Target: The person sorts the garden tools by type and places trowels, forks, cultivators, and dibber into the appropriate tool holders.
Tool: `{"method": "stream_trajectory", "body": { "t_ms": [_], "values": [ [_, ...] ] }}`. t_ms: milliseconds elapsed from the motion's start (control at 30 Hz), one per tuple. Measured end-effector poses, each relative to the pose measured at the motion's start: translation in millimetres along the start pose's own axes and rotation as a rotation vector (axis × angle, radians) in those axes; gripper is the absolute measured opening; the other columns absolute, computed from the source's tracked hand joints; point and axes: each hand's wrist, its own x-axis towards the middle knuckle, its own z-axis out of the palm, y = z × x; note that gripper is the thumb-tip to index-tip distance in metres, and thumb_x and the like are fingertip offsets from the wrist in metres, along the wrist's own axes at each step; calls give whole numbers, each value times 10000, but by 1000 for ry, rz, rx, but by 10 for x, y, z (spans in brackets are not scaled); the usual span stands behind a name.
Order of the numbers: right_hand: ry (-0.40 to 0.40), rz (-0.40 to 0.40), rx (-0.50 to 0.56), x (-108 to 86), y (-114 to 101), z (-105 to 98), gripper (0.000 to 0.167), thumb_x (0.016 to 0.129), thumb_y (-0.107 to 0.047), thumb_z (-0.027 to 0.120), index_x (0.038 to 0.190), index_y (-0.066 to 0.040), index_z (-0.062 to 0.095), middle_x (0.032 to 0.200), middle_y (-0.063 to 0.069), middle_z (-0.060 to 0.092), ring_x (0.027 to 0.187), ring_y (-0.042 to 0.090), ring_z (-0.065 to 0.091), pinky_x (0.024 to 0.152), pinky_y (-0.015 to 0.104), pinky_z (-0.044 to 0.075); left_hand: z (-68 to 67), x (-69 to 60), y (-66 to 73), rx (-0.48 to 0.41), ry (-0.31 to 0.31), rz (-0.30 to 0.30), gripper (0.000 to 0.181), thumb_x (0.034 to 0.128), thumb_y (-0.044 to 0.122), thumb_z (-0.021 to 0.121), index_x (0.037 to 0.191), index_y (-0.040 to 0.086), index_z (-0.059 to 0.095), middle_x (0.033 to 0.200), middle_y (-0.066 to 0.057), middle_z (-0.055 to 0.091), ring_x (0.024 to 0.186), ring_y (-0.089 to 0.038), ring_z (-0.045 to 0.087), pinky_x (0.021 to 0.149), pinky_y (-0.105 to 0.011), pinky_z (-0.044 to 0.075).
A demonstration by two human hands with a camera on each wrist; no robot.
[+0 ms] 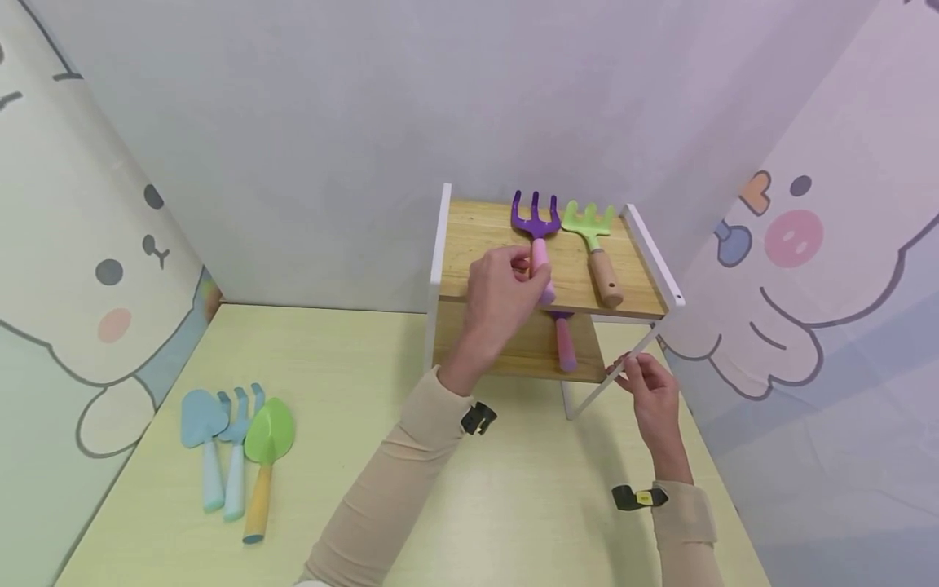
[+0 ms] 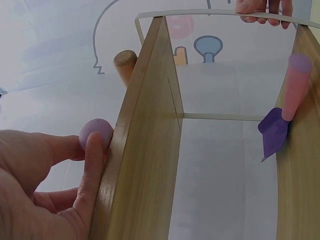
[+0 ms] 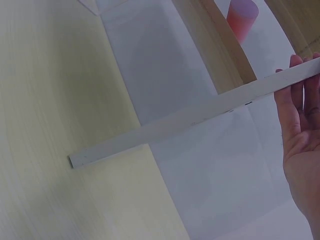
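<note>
Your left fingers [image 2: 92, 165] pinch purple fork [image 1: 539, 244] by pink handle [image 1: 540, 255]; right fingers [image 3: 287, 107] curl round shelf frame [image 3: 190, 117]. Fork looks light, stiff; grip mid-handle.

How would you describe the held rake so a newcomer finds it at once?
Find the two-tier shelf, then its upper board. The left hand pinches the purple hand rake there, pink-handled, unlike the wood-handled green hand rake beside it.
</note>
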Motion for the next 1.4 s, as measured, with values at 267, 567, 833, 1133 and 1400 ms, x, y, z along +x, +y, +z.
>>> {"method": "stream_trajectory", "body": {
  "t_ms": [267,567,833,1133,1400],
  "values": [
    [27,18,-13,-16,0,13,171,1059,-40,546,1033,104,635,941,28,702,891,115,730,840,263,597,19,-32,-20,-19,5,20,292,971,142,724,1221,-8,720,1037,-117,731,799,-152,655,583,-176,556],
    [30,28,-21,-18,-10,28,161,1060,-35,540,1038,90,639,937,23,707,892,114,731,844,260,595,-3,-76,-31,-36,7,37,311,993,190,705,1228,-13,709,1094,-131,726,880,-187,696,703,-189,572],
    [13,2,3,-16,-3,17,162,1059,-8,527,1038,121,622,931,48,699,891,139,736,845,272,599,-61,-216,-84,-142,36,109,308,989,146,696,1236,-37,696,1061,-150,726,860,-206,720,705,-200,590],
    [14,4,-2,-1,-4,20,170,1058,-16,534,1042,136,610,932,35,701,890,127,733,844,270,598,-129,-347,-212,-228,47,180,250,982,110,690,1188,-30,719,1038,-131,736,861,-216,718,771,-228,595],
    [11,-7,16,-2,-10,21,172,1056,-4,531,1040,153,600,935,38,702,891,131,733,843,273,598,-166,-421,-317,-270,89,239,195,976,98,690,1126,-11,749,1043,-108,762,839,-198,716,762,-261,600]
  ]
}}
